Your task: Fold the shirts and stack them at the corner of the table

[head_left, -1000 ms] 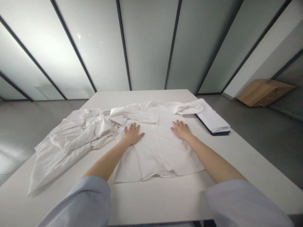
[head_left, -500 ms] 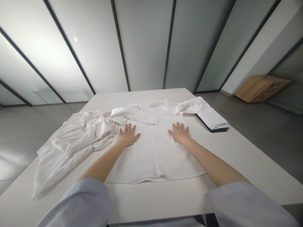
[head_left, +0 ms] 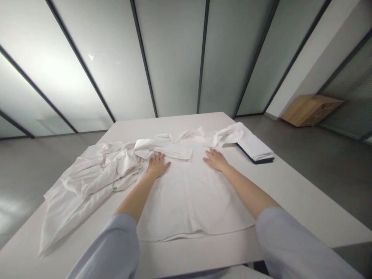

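A white shirt (head_left: 186,193) lies spread on the table with its hem toward me and a seam or placket running down the middle. My left hand (head_left: 157,164) rests palm down on its left side, fingers extended, the tips close to a sleeve (head_left: 162,148) folded across the top. On the right side of the shirt my right hand (head_left: 216,159) also lies flat, with its fingers out. Neither hand grips any cloth. The shirt's far part is rumpled, and another sleeve end (head_left: 229,135) stretches to the right.
Crumpled white cloth (head_left: 95,174) covers the left of the white table (head_left: 305,209). At the right sits a folded stack of white and dark cloth (head_left: 255,145). Behind the table are frosted glass panels (head_left: 174,58) and a wooden cabinet (head_left: 310,110).
Both hands have slid a little forward over the shirt, away from me. The camera view has shifted slightly. The crumpled cloth and the folded stack stay in place.
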The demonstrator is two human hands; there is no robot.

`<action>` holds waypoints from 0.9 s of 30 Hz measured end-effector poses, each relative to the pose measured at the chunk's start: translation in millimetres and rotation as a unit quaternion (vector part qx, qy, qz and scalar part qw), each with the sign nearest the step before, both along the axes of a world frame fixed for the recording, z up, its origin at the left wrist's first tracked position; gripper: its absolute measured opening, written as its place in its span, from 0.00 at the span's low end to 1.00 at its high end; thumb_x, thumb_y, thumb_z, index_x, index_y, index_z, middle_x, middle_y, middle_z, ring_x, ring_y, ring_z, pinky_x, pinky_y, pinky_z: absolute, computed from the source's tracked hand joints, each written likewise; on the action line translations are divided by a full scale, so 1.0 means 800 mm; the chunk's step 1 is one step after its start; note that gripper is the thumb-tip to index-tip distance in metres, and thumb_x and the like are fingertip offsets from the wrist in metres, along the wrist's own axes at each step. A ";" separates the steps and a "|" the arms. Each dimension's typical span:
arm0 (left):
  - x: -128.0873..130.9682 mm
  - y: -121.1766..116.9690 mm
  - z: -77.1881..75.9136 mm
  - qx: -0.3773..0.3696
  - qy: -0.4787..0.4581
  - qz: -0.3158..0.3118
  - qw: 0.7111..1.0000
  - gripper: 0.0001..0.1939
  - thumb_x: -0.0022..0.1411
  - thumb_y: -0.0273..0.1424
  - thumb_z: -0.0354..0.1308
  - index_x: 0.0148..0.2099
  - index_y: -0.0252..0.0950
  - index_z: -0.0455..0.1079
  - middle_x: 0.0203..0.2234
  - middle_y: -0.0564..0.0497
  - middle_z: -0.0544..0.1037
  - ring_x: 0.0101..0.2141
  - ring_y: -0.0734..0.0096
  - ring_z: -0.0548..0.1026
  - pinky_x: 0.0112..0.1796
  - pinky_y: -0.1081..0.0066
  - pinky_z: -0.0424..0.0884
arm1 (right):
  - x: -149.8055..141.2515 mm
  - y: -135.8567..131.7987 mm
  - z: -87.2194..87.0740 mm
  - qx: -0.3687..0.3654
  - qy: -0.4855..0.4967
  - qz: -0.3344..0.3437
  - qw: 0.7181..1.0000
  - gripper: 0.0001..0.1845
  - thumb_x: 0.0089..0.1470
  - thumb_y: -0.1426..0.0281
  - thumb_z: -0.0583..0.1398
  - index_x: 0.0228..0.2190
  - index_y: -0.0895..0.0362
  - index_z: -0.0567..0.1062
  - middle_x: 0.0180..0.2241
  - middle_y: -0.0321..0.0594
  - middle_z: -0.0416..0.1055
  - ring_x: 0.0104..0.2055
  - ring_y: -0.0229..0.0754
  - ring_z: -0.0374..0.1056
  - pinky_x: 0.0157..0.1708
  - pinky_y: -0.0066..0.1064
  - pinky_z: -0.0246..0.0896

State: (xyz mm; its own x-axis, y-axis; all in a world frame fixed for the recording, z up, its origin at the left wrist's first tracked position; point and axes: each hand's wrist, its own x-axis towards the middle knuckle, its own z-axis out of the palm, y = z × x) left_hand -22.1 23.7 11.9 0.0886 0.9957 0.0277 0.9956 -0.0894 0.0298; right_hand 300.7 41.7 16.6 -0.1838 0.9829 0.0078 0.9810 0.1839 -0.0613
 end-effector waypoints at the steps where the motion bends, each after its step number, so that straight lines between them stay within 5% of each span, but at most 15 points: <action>1: 0.001 0.000 -0.003 -0.017 0.006 0.011 1.000 0.37 0.68 0.49 0.40 0.70 0.31 0.50 0.68 0.36 0.50 0.67 0.48 0.48 0.62 0.50 0.49 | 0.000 0.001 -0.006 0.001 0.000 -0.009 1.000 0.32 0.63 0.55 0.48 0.62 0.58 0.61 0.67 0.53 0.50 0.68 0.54 0.48 0.63 0.44 0.44; 8: -0.001 -0.035 -0.002 -0.048 0.030 0.005 0.998 0.37 0.67 0.52 0.38 0.70 0.35 0.49 0.69 0.38 0.48 0.67 0.44 0.49 0.59 0.43 0.52 | 0.015 -0.029 -0.017 -0.009 -0.013 0.007 1.000 0.33 0.63 0.53 0.49 0.62 0.58 0.61 0.67 0.55 0.51 0.68 0.56 0.48 0.62 0.45 0.46; 13: 0.011 -0.033 0.036 -0.002 0.008 -0.009 1.000 0.26 0.63 0.47 0.51 0.55 0.36 0.68 0.53 0.38 0.72 0.56 0.46 0.66 0.54 0.49 0.61 | 0.018 -0.037 0.015 -0.042 -0.036 0.022 0.998 0.25 0.59 0.55 0.55 0.51 0.57 0.72 0.56 0.55 0.68 0.57 0.57 0.65 0.53 0.44 0.58; 17: 0.041 -0.010 0.044 0.091 -0.061 0.005 0.994 0.17 0.64 0.40 0.52 0.50 0.37 0.70 0.48 0.42 0.74 0.52 0.54 0.69 0.51 0.59 0.64 | -0.005 -0.006 0.041 -0.030 0.036 -0.012 0.999 0.26 0.58 0.61 0.56 0.56 0.58 0.68 0.50 0.51 0.74 0.51 0.52 0.70 0.47 0.37 0.62; 23: 0.061 0.006 0.007 0.081 -0.136 0.027 0.987 0.15 0.63 0.36 0.53 0.49 0.38 0.71 0.47 0.44 0.75 0.51 0.55 0.69 0.50 0.61 0.64 | -0.054 0.070 0.053 0.015 0.151 -0.035 0.988 0.40 0.56 0.73 0.54 0.67 0.59 0.47 0.44 0.44 0.77 0.47 0.47 0.72 0.45 0.32 0.63; 27: 0.053 0.008 -0.002 0.077 -0.177 0.014 0.981 0.14 0.62 0.35 0.54 0.48 0.38 0.72 0.45 0.45 0.76 0.49 0.58 0.70 0.49 0.62 0.64 | -0.077 0.108 0.053 0.002 0.109 -0.040 0.993 0.40 0.56 0.72 0.56 0.67 0.54 0.50 0.44 0.46 0.77 0.46 0.48 0.73 0.43 0.33 0.63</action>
State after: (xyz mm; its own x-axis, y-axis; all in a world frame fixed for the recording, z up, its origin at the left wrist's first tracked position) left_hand 20.7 30.2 10.6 0.0183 0.9794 0.2010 0.9278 -0.0915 0.3617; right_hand 239.1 128.3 59.2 -0.0976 0.9943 0.0434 0.9561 0.1058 -0.2731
